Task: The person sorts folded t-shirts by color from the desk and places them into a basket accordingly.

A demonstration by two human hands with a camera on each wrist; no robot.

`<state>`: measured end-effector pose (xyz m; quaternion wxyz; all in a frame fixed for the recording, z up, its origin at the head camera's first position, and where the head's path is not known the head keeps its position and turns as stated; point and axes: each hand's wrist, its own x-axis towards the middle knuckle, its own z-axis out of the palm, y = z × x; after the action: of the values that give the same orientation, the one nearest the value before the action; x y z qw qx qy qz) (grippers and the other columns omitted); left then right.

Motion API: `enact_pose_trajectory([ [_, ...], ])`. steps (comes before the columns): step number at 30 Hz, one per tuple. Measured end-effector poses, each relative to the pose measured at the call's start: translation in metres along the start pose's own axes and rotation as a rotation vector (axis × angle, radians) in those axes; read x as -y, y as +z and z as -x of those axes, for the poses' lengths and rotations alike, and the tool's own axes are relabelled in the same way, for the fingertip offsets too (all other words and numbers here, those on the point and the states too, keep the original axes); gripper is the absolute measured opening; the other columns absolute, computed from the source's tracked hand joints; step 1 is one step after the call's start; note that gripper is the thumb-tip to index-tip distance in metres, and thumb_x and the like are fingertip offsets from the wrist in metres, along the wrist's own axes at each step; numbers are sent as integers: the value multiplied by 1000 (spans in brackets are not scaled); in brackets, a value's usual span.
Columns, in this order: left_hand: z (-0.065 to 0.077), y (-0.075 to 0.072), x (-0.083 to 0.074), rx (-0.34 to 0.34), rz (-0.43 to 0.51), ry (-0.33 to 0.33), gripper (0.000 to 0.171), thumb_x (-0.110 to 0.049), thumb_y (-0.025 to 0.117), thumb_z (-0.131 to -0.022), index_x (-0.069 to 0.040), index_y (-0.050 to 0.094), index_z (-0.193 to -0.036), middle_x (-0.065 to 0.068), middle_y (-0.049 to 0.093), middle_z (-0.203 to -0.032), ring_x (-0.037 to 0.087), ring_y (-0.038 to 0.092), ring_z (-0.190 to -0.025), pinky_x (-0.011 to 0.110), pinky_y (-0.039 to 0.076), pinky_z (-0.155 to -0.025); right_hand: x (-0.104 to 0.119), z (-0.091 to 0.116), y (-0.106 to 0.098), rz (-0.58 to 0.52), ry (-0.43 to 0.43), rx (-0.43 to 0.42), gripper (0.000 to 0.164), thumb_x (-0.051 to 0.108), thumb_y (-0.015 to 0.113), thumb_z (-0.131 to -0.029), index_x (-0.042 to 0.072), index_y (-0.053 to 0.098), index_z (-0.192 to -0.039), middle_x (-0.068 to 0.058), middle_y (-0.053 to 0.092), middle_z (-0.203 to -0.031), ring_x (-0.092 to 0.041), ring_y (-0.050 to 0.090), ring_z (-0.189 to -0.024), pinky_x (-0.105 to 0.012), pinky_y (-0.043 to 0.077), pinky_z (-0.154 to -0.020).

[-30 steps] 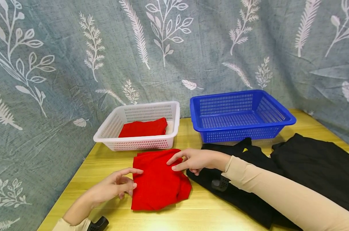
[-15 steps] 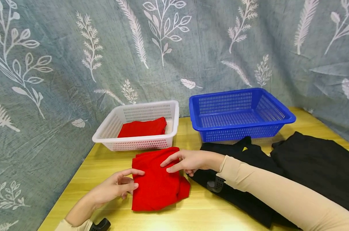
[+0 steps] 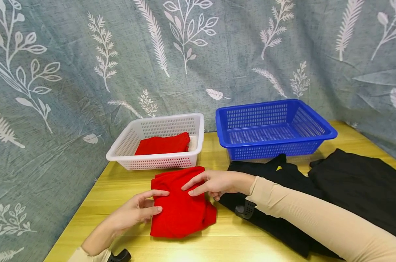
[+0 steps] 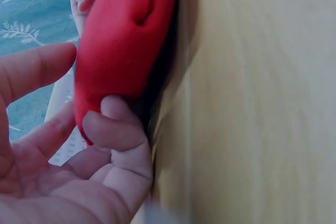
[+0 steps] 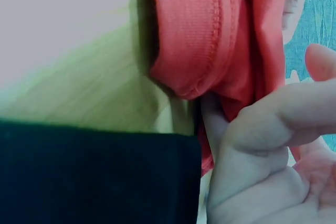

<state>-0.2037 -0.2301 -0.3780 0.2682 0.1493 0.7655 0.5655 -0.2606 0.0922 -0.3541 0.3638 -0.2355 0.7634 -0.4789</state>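
A folded red T-shirt lies on the table in the head view, a stitched hem showing in the right wrist view. At its left edge my left hand has index finger and thumb over the top, while other fingers curl against the edge and partly under it in the left wrist view. My right hand holds the upper right side: thumb and index finger lie over the cloth, and in the right wrist view other fingers tuck beneath it. The fingertips under the cloth are hidden.
Behind the T-shirt stands a white basket holding folded red cloth. A blue basket with bare bottom stands at the back right. Black garments spread over the right side, partly under my right forearm. A patterned curtain hangs behind.
My left hand has moved slightly right, further over the T-shirt's left edge. My right hand has shifted a little left over the cloth. The baskets and black garments stay put.
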Motion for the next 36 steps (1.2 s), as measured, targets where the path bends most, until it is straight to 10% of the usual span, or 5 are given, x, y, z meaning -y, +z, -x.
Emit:
enact_pose_trajectory([
  [7, -1, 4, 2, 12, -3, 10, 57, -18, 70, -104, -9, 51, -157, 5, 66, -104, 12, 57, -76, 20, 46, -63, -2, -5, 4, -34, 15, 36, 38, 28, 72, -103, 24, 72, -141, 3, 36, -61, -13, 35, -49, -23, 36, -52],
  [36, -5, 9, 3, 43, -3, 29, 53, -19, 69, -105, -10, 56, -155, 6, 66, -116, 14, 61, -82, 22, 50, -65, -2, -7, 8, -21, 2, 19, 36, 28, 72, -103, 25, 74, -138, 4, 37, -57, -13, 39, -47, -23, 37, -51],
])
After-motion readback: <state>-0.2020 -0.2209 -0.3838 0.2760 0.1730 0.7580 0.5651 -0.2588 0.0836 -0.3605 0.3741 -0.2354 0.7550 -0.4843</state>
